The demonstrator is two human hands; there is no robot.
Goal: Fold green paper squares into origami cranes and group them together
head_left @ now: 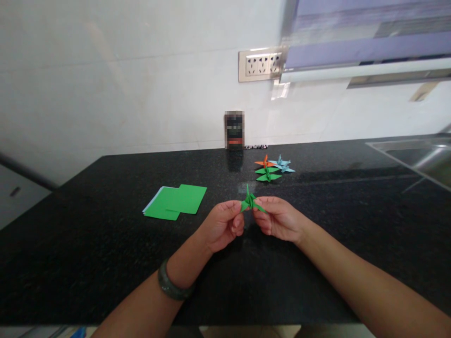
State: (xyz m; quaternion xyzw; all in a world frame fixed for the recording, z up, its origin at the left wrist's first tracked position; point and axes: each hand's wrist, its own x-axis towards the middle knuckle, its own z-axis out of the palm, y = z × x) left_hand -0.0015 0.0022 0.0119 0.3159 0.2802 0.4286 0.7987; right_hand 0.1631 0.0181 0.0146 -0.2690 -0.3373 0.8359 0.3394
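Note:
A green origami crane [250, 202] is held up between my two hands over the dark countertop. My left hand [225, 225] pinches its left wing between thumb and fingers. On the other side, my right hand [278, 218] pinches the right wing the same way. The crane's thin pointed end stands upright at its middle. Behind it lie several finished cranes: an orange crane [265, 162], two green cranes [268, 176] and light blue cranes [284, 167]. To the left, green paper squares [192, 199] overlap, with a pale blue sheet edge showing beneath.
The black speckled countertop [105, 263] runs to a white wall [141, 94]. A small dark pixelated object [234, 131] stands against the wall, a beaded strand [257, 147] beside it. A metal sink [423, 159] is at the right, and a socket panel [260, 65] is above.

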